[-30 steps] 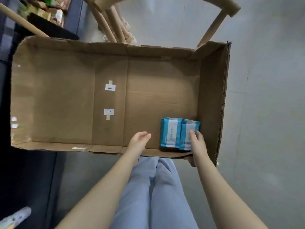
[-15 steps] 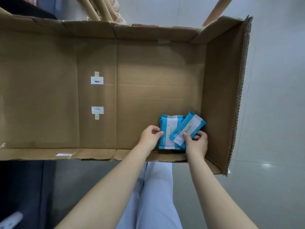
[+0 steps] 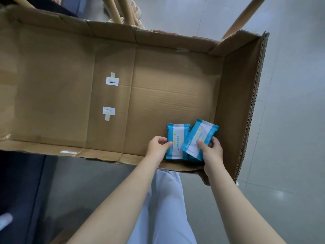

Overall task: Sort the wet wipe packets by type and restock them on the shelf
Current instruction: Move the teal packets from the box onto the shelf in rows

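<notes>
Grey floor tiles (image 3: 290,120) are showing around a large cardboard box (image 3: 235,103), which is lying open with its inside turned up to the camera. Pale wooden chair legs (image 3: 119,9) are being seen beyond its far wall, at 12 o'clock. Two white stickers (image 3: 112,81) are sitting on the box bottom at about 9 o'clock from its middle, one above the other.

Both packets are lying in the near right corner of the box, at about 4 o'clock, close to the right wall. The left packet (image 3: 177,136), blue with a white middle band, is lying flat. Its left edge is being pinched by the left hand (image 3: 157,147), whose thumb and fingers are curled onto it. The right packet (image 3: 200,136) is tilted toward 1 o'clock and is overlapping the left packet's right edge. It is being gripped by the right hand (image 3: 211,150), with the thumb pressed on its white face and the fingers curled round its edge at 3 o'clock. A blue edge is showing under it at 6 o'clock; whether that is a further packet cannot be told.

Light trousers (image 3: 167,208) are being seen between the forearms at 6 o'clock.
</notes>
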The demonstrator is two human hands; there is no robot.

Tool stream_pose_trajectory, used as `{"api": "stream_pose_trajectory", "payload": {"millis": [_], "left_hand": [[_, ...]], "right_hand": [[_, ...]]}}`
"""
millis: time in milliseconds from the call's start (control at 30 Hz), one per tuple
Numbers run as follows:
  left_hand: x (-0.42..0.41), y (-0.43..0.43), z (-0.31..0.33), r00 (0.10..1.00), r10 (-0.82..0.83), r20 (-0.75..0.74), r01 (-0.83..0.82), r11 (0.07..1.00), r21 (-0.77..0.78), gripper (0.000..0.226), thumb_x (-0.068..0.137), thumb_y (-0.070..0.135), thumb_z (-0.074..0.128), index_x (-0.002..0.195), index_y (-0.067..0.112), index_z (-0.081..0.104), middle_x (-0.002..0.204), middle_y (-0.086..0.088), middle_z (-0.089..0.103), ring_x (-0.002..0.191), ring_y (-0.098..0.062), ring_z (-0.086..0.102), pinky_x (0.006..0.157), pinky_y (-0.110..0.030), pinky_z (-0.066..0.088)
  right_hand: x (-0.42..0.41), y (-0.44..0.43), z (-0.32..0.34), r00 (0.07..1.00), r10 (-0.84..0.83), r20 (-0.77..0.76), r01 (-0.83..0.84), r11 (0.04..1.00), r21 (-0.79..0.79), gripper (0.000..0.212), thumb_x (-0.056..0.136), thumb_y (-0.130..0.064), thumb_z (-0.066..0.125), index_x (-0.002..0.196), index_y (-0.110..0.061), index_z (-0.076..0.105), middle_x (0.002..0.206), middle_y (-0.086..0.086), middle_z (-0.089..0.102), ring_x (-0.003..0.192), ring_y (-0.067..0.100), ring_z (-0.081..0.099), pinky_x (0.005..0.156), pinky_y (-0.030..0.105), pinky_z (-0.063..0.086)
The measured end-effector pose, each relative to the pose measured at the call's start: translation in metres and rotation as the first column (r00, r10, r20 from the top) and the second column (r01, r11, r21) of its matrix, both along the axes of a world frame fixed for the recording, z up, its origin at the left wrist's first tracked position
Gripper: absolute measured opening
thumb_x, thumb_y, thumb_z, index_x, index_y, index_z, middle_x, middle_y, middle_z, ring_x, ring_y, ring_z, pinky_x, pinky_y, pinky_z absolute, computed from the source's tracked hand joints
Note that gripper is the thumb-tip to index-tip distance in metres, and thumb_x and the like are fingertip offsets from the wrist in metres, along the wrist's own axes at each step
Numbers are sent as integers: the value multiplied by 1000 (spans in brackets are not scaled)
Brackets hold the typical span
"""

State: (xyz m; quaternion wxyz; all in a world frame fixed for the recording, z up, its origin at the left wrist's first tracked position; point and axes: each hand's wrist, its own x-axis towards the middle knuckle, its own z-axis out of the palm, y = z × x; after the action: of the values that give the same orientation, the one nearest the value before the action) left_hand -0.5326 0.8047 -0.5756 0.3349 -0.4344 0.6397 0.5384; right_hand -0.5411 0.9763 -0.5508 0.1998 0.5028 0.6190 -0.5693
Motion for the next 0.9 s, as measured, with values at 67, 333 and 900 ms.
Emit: {"api": "stream_pose_trajectory", "payload": {"millis": [67,333,900], "left_hand": [[2,6,-4,1000,22,20,-21,999,-26,16,87,13,73,87,18,58,101,-3,64,96,-19,63,89,-38,56],[-1,-2,30,986,59,-154,-67,997,-48,3,94,17,64,96,16,62,89,6,63,86,-12,58,68,-20,44],[106,-255,382,439,689,-577,-671,678,299,14,98,12,56,111,17,57,102,-5,69,79,-17,67,55,-29,55]], "right_hand": [[2,6,-1,999,35,-18,-34,999,21,43,93,-5,65,131,-17,52,123,4,64,101,20,66,79,30,56],[2,17,35,994,-38,-102,20,985,-171,43,93,-1,63,133,-8,50,117,9,70,104,27,69,92,44,55],[-46,-250,343,754,282,-594,-590,687,-423,33,92,-13,67,123,-12,57,110,8,68,93,18,69,69,22,56]]}}
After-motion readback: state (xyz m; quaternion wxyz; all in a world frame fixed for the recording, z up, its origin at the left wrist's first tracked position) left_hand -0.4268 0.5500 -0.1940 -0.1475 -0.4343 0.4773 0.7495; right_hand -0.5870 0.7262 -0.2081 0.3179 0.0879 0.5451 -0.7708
